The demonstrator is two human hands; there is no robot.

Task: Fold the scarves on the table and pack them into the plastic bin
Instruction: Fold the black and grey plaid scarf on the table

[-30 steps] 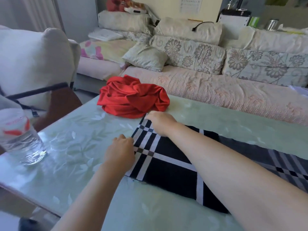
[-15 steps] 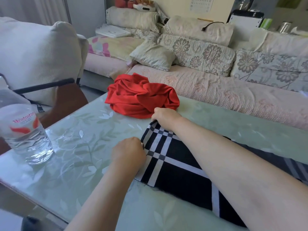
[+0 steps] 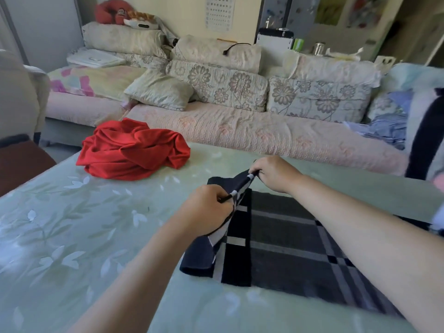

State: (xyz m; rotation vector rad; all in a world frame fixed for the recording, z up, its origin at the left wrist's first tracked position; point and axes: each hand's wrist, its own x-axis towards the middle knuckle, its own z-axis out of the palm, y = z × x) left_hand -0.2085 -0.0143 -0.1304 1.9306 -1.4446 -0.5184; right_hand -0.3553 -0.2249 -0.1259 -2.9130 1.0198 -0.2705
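Change: black plaid scarf (image 3: 288, 239) end, flat on the desk (image 3: 72, 236) a second ago, now lifted over the rest.
Left grip (image 3: 211, 207): pinches near corner.
Right grip (image 3: 274, 174): pinches far corner.
Meaning: first fold begun; red scarf (image 3: 134, 150) untouched.

The scarf (image 3: 283, 236) is black with white and grey crossing stripes that form a plaid, checked in small squares along the lifted edge. The other scarf (image 3: 134, 150) is plain bright red. The worktop (image 3: 72, 236) is pale green with white leaf prints, and the sofa (image 3: 264, 138) is pale pink with grey-flowered cushions (image 3: 317, 97).
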